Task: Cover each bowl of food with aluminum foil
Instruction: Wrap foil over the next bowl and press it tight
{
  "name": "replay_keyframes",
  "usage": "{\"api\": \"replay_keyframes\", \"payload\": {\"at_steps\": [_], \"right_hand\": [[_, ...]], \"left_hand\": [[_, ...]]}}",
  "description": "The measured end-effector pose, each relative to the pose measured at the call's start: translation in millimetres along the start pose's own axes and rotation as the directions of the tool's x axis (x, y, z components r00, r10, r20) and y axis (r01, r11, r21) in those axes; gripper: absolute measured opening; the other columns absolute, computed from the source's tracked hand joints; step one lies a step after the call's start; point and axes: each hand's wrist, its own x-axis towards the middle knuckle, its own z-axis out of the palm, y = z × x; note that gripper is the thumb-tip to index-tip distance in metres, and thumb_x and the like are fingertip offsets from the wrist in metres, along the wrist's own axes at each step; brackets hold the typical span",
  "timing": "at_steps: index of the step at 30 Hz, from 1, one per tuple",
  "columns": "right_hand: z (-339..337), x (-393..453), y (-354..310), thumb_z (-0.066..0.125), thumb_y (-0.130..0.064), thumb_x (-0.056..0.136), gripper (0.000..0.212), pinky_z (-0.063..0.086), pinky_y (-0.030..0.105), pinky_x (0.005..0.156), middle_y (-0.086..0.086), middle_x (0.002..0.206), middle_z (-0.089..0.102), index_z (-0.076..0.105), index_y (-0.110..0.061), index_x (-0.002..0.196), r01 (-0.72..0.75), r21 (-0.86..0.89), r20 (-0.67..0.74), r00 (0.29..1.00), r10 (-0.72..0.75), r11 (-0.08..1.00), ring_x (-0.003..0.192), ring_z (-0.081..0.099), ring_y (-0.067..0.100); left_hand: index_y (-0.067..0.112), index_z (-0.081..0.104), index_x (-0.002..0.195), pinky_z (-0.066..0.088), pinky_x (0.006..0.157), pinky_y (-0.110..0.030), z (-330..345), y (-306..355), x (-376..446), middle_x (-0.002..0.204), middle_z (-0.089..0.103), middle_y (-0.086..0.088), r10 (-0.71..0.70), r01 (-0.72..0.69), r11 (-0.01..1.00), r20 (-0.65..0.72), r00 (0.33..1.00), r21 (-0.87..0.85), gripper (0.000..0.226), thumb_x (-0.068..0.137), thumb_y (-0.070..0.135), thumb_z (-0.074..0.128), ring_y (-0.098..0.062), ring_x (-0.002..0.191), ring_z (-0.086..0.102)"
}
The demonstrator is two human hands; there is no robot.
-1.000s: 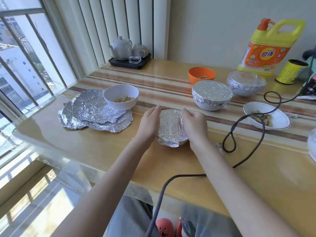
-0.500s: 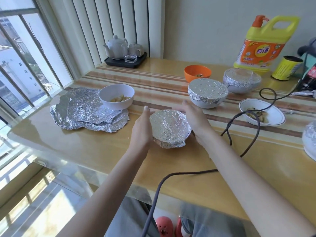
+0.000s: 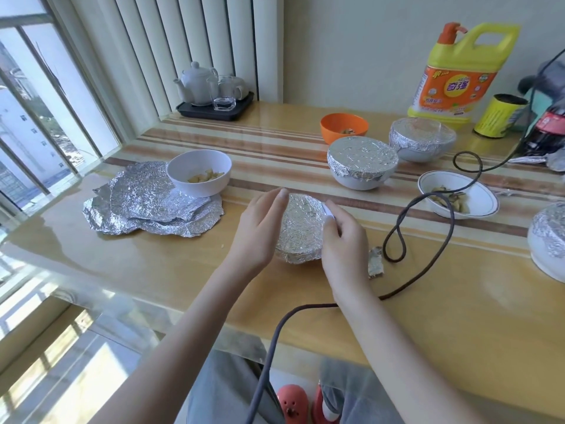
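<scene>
My hands have shifted on the foil-covered bowl [image 3: 301, 229] at the table's [image 3: 153, 270] near middle: left hand [image 3: 260, 228] lies flat-fingered against its left side, right hand [image 3: 341, 237] now curls over the right rim, seemingly crimping foil. This cover is nearly done; the white bowl [image 3: 198, 172] far left, orange bowl [image 3: 344, 127] and shallow dish [image 3: 458, 194] remain uncovered.

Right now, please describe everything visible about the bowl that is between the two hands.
The bowl is small and round, and crinkled silver foil covers its top and wraps down its near side. Only a strip of white rim shows at the far right, so its contents are hidden. It sits on the glossy table. The left hand lies against its left side with straight fingers, and the right hand curls round its right edge.
</scene>
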Motion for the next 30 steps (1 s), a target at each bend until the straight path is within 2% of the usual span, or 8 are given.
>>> {"api": "replay_keyframes", "payload": {"at_steps": [4,6,8,11,15,22,26,30], "right_hand": [[-1,6,-1,0.034,-0.012,0.102,0.038,0.030,0.010,0.095,-0.004,0.137,0.055,0.055,-0.015,0.134,0.025,-0.088,-0.027,0.999,-0.028,0.996,0.129,0.046,0.009],[-2,9,-2,0.033,-0.012,0.102,0.039,0.031,0.013,0.094,-0.005,0.137,0.055,0.054,-0.017,0.134,0.006,-0.112,-0.005,1.000,-0.007,0.994,0.129,0.045,0.010],[-3,12,-3,0.034,-0.010,0.100,0.039,0.036,0.018,0.092,-0.007,0.130,0.058,0.059,-0.019,0.128,-0.062,-0.024,0.007,0.998,0.062,0.998,0.122,0.050,0.010],[-2,16,-6,0.042,-0.009,0.095,0.027,0.042,0.021,0.069,-0.001,0.103,0.063,0.063,-0.018,0.110,-0.277,0.261,0.040,0.960,0.276,0.925,0.080,0.057,0.007],[-6,14,-1,0.053,-0.018,0.095,0.006,0.031,0.013,0.040,-0.008,0.059,0.049,0.057,-0.013,0.096,-0.225,0.188,-0.058,0.969,0.239,0.956,0.039,0.041,-0.001],[-8,14,5,0.064,-0.014,0.087,0.005,0.043,0.020,0.063,-0.013,0.075,0.064,0.059,-0.015,0.087,0.074,-0.096,-0.206,0.974,-0.093,0.993,0.073,0.061,0.007],[-9,14,6,0.066,-0.013,0.085,0.007,0.046,0.018,0.071,-0.010,0.077,0.069,0.066,-0.016,0.079,0.128,-0.152,-0.223,0.962,-0.160,0.980,0.083,0.066,0.003],[-17,15,4,0.069,-0.018,0.084,0.008,0.050,0.022,0.071,-0.006,0.079,0.073,0.075,-0.014,0.082,0.124,-0.228,-0.210,0.962,-0.173,0.966,0.078,0.067,0.008]], "left_hand": [[0.014,0.046,0.082,0.032,0.072,-0.023,2,4,-6,0.079,0.046,0.012,-0.032,0.032,0.998,-0.012,0.999,0.045,0.034,0.106,0.034,0.033,-0.003,0.080,0.043],[0.020,0.059,0.115,0.030,0.088,-0.017,2,4,-9,0.107,0.051,0.016,-0.091,0.091,0.996,0.004,0.996,0.014,0.030,0.106,0.033,0.034,0.001,0.110,0.045],[0.012,0.051,0.137,0.025,0.098,-0.017,3,4,-12,0.126,0.049,0.010,-0.123,0.123,0.992,-0.018,0.992,0.000,0.041,0.105,0.032,0.035,-0.006,0.132,0.036],[0.012,0.041,0.146,0.020,0.101,-0.013,6,2,-15,0.147,0.042,0.002,-0.146,0.146,0.989,-0.033,0.989,-0.004,0.047,0.105,0.033,0.036,-0.008,0.138,0.031],[0.013,0.033,0.151,0.018,0.098,-0.009,8,2,-20,0.152,0.035,0.001,-0.135,0.135,0.990,-0.021,0.991,0.036,0.055,0.102,0.038,0.038,-0.006,0.138,0.028],[0.035,0.006,0.155,0.015,0.098,-0.009,-12,6,-27,0.140,0.020,0.020,-0.153,0.128,0.985,0.232,0.961,0.120,0.109,0.073,0.048,0.077,0.015,0.121,0.019],[0.037,0.002,0.154,0.011,0.085,0.010,-13,5,-28,0.137,0.015,0.020,-0.097,0.049,0.980,0.256,0.962,0.191,0.125,0.061,0.048,0.085,0.020,0.116,0.014],[0.032,0.007,0.154,0.009,0.090,0.008,-4,4,-32,0.133,0.018,0.020,-0.032,-0.005,0.978,0.172,0.985,0.208,0.124,0.059,0.051,0.085,0.016,0.119,0.015]]}}
